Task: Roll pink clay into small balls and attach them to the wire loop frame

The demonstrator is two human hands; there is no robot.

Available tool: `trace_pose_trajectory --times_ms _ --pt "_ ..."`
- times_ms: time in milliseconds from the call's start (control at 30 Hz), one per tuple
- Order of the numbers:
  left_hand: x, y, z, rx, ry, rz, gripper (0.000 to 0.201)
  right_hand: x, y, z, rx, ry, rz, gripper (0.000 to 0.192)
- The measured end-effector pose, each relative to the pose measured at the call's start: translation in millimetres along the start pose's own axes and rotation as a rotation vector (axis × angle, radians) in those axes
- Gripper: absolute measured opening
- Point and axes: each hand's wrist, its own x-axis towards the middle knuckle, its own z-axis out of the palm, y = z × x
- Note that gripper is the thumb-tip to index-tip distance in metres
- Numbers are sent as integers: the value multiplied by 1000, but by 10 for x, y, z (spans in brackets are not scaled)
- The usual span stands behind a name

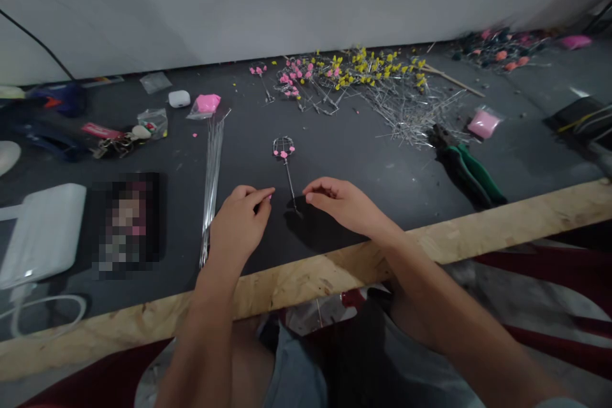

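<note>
Wire stem (289, 169) with pink beads lies between hands. Left hand (238, 224) pinches tiny pink bead; right hand (342, 203) loosely curled, empty. Pliers (466, 166) right. No readable writing.

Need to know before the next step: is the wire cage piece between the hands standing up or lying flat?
Lying flat: the wire cage piece rests on the dark mat, stem toward the person.

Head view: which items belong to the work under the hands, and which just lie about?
In hand:
left hand
right hand
wire flower frame
wire bundle

Lying about:
green pliers
pink bag
white earbud case
keys
</note>
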Motion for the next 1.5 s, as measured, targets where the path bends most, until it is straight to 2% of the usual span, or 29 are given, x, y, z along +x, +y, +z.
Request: trace_pose_trajectory --times_ms 167,333,467,667,1333,1500 --pt "31 -15 -3 -29 5 7 29 -5 -7 -3 5 -7 4 22" --pt "50 -17 -25 -81 10 -50 27 1 -2 4 -5 -2 -6 22" --pt "32 -3 -26 -15 -31 -15 39 0 0 3 -13 -9 0 22" --pt "5 19 -20 94 -47 6 38 -1 2 1 1 -9 -12 22" --pt "-9 -73 -57 -157 -45 28 31 -8 -9 -2 -2 -10 -2 22" --pt "-25 -80 -40 -131 -34 40 34 -6 -6 -5 0 -8 -14 22"
